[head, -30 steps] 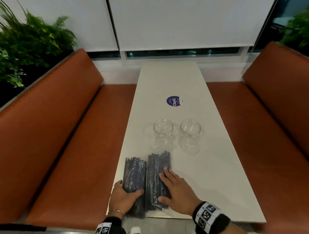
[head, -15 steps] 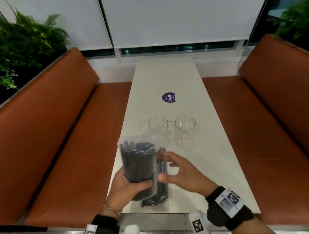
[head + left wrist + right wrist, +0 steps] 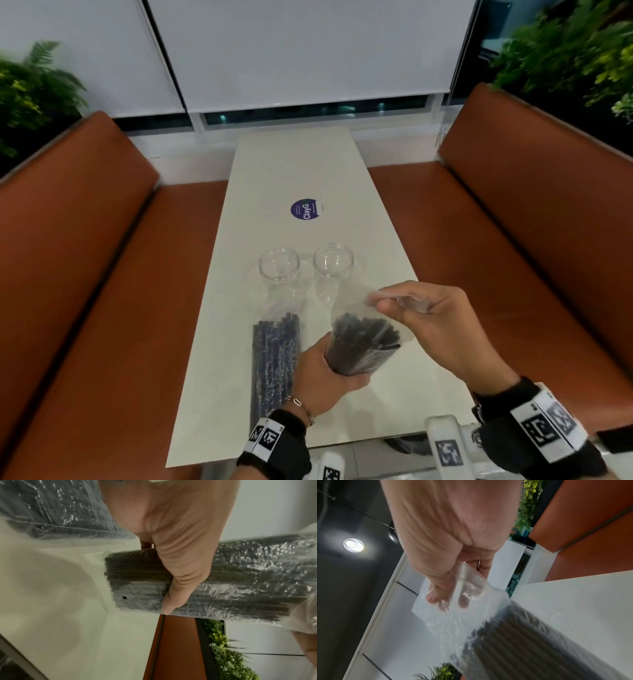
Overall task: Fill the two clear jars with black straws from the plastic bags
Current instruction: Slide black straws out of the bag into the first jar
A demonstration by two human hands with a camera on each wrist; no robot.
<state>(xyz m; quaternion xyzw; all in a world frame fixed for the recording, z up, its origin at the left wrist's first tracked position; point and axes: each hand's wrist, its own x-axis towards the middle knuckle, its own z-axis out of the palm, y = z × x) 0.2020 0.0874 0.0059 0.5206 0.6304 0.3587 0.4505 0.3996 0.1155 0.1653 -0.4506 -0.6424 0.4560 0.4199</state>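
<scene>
- Head view: left hand [image 3: 322, 373] wraps the lower end of the held bag [image 3: 363, 342] of black straws; right hand [image 3: 435, 329] pinches its clear top flap. Two jars [image 3: 279, 265], both empty, stand beyond the hands; second bag [image 3: 274, 363] lies just left of the left hand on the table [image 3: 298, 164].
- Left wrist view: thumb [image 3: 180, 585] clamps across the bundle. Judgement: keep this grip firm so the straws do not slide.
- Right wrist view: fingertips [image 3: 443, 601] grip the flap above the straw ends. Judgement: part the mouth gently, away from the left hand; film may tear.
</scene>
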